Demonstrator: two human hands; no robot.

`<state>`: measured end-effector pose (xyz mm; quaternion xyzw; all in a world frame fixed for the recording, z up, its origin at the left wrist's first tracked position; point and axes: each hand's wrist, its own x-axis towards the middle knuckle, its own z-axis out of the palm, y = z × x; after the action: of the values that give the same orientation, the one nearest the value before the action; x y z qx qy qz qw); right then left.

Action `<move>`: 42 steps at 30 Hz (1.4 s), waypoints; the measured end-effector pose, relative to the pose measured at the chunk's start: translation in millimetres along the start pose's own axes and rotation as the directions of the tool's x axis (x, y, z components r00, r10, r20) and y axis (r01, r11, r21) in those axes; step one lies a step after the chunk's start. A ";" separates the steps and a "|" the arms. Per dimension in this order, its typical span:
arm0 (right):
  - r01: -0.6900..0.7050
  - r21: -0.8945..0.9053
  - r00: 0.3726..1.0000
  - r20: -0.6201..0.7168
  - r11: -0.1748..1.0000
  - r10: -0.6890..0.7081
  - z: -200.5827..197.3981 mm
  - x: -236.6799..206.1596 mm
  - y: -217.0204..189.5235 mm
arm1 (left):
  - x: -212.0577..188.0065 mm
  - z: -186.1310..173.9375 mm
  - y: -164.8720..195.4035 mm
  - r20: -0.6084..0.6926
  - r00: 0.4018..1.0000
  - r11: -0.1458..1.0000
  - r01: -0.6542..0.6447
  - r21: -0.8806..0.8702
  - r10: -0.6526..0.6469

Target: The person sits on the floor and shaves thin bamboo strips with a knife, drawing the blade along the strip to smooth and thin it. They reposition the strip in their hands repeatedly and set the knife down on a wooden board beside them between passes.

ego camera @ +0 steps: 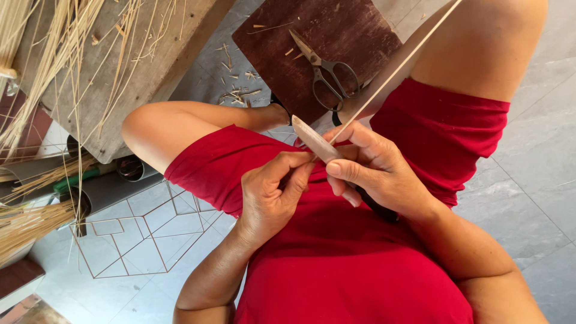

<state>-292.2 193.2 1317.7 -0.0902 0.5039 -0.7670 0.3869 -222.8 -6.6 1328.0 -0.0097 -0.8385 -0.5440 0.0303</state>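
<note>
My right hand [375, 171] grips a knife with a dull metal blade [313, 139] pointing up and left; its dark handle pokes out below the palm. A long thin pale strip [393, 70] runs from the blade up to the top right. My left hand [273, 195] pinches the strip's near end against the blade with thumb and fingers. Both hands sit over my lap, above red shorts [336, 258].
Dark scissors [327, 72] lie on a brown board [276, 36] with scattered shavings. A worn wooden bench [129, 66] holds bundles of pale strips [42, 72] at left. A wire frame [141, 231] lies on the grey tile floor [534, 180].
</note>
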 end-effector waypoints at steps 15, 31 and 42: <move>0.161 0.120 0.978 -0.156 0.980 -0.141 -21.7 -3.1 4.2 | -10.6 -12.5 0.7 0.097 0.987 0.991 0.118 0.065 -0.124; -0.100 0.183 0.995 0.037 0.978 0.095 -7.8 3.7 -3.3 | 13.3 -0.5 4.9 -0.016 0.982 0.943 -0.177 0.283 0.190; 0.049 0.220 0.986 -0.169 0.974 -0.012 -23.3 -3.5 4.4 | 8.0 -1.4 1.4 0.003 0.968 0.915 -0.240 0.324 0.252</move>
<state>-299.9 211.1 1303.9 0.0104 0.4437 -0.8293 0.3395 -230.7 -7.4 1330.3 -0.0995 -0.9072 -0.3920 0.1158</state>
